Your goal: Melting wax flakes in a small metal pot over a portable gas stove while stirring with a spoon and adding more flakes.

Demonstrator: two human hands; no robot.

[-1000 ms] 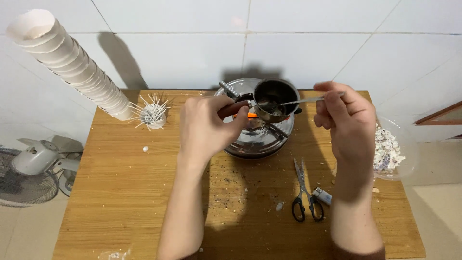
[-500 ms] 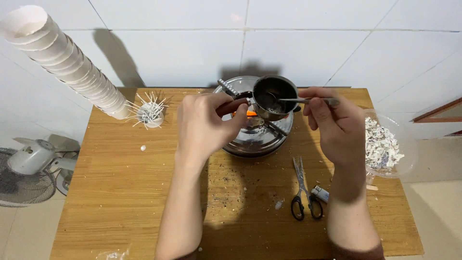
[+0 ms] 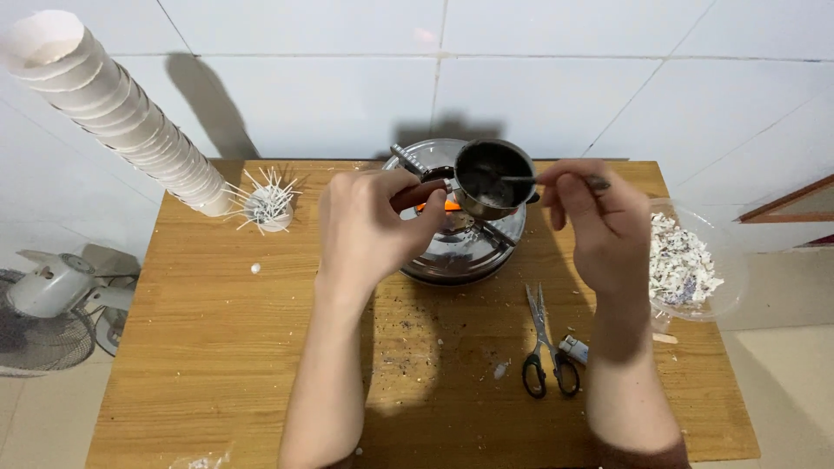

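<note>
My left hand [image 3: 369, 227] grips the brown handle of a small dark metal pot [image 3: 492, 176], held over a round steel burner [image 3: 465, 243] with an orange flame under it. My right hand [image 3: 599, 221] pinches the end of a thin metal spoon [image 3: 556, 181] whose bowl dips into the pot. Pale bits lie in the pot's bottom.
On the wooden table [image 3: 217, 347] lie black-handled scissors [image 3: 543, 347] and a lighter [image 3: 575, 349]. A clear bowl of white flakes [image 3: 691, 260] sits at the right edge. A leaning stack of white cups [image 3: 113, 104] and a cup of white sticks [image 3: 269, 207] stand back left. A fan [image 3: 43, 304] is on the floor.
My right hand has shifted a little left and lower, moving the spoon around inside the pot. My left hand keeps the pot in place.
</note>
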